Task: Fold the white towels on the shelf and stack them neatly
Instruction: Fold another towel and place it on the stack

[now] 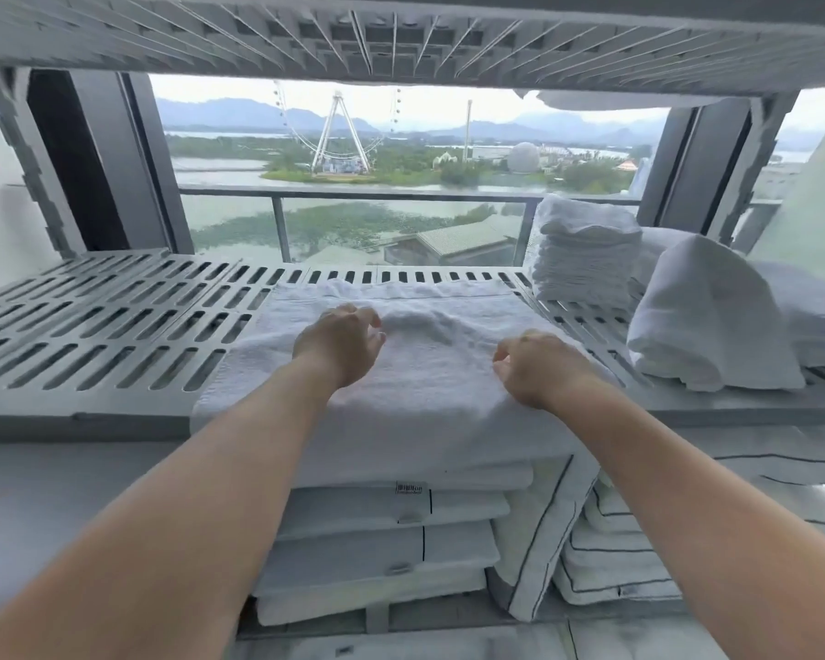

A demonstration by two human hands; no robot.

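Two arms reach forward, the left hand (pixel 339 344) and right hand (pixel 528 370) palm-down, each curled grip pinching the white towel (pixel 425 393).

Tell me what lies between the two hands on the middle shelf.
Only the white towel itself: a raised, bunched fold of it sits between the left hand and the right hand. Nothing else, as the head view shows.

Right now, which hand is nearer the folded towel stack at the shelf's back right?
Right. The right hand is over the right side of the spread towel, front-left of the folded towel stack; the left hand is farther left, mid-towel.
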